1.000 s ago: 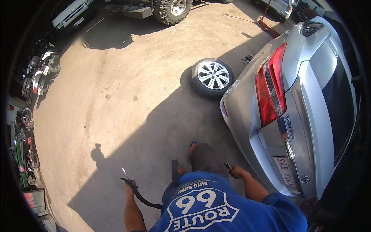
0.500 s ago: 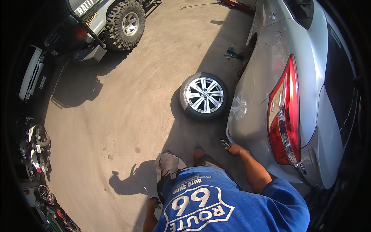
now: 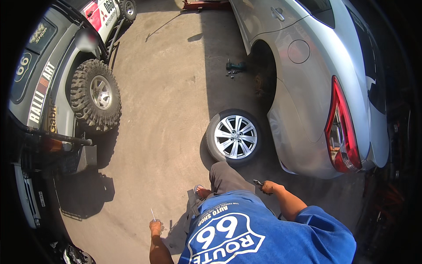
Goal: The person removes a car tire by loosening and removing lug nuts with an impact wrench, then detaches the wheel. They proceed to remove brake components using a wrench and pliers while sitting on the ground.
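My left hand, low on the left, is closed around a screwdriver whose thin shaft points up and away; its handle is mostly hidden in the fist. On the other side, my right hand is wrapped round a small metal hand tool that looks like pliers, its head sticking out to the left. Just ahead of my legs a car wheel with silver spokes lies flat on the ground, face up. Neither hand touches it.
A silver car stands at the right, its rear wheel arch without a wheel. Beside that arch a teal power tool lies near several small metal pieces. At the left is an off-road vehicle with a knobby tyre. A red jack lies far ahead.
I have stepped forward, so the wheel and the silver car are nearer. My left hand has swung out to the left with the screwdriver. The right still holds its tool.
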A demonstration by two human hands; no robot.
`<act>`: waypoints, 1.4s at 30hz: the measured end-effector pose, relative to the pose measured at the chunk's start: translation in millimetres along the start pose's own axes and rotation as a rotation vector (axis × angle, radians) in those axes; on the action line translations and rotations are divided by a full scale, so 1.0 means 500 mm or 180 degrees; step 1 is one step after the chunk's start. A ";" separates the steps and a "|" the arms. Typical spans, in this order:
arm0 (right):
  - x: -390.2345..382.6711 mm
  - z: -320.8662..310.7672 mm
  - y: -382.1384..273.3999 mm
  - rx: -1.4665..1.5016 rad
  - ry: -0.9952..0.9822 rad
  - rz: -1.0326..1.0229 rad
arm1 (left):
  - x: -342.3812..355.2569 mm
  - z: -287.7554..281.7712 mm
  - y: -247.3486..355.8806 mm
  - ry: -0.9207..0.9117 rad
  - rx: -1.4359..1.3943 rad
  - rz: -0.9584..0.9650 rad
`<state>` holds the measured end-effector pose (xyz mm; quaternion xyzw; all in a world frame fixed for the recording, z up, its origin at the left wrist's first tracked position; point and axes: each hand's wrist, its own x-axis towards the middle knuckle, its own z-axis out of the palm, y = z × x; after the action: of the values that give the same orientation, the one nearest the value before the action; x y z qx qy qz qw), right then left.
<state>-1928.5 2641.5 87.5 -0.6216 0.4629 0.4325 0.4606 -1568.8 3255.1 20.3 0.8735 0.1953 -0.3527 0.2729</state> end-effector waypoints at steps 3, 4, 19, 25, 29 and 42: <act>0.062 0.049 -0.005 0.0487 -0.0066 -0.0035 | 0.134 -0.146 0.367 0.0306 0.0427 -0.0024; 0.089 0.049 -0.014 0.0510 -0.0082 -0.0001 | 0.156 -0.173 0.489 0.0238 0.0590 0.0111; 0.139 -0.496 -0.673 0.2126 0.1338 -0.0666 | 0.457 0.008 1.251 -0.1736 0.2637 0.1560; 0.163 -0.500 -0.759 0.2868 0.1452 0.0425 | 0.720 0.113 1.715 -0.1926 0.4107 0.1828; 0.170 -0.425 -0.838 0.3224 0.1142 0.0814 | 0.750 0.271 2.127 -0.1646 0.3370 0.1129; 0.375 -0.927 -0.672 0.2278 0.1890 0.0460 | 0.281 0.996 2.648 -0.2212 0.2624 0.3631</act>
<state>-1512.5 2206.6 58.2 -0.4867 0.7368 0.0802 0.4624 -1021.4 1944.2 67.5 0.7092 -0.5268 -0.4551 0.1111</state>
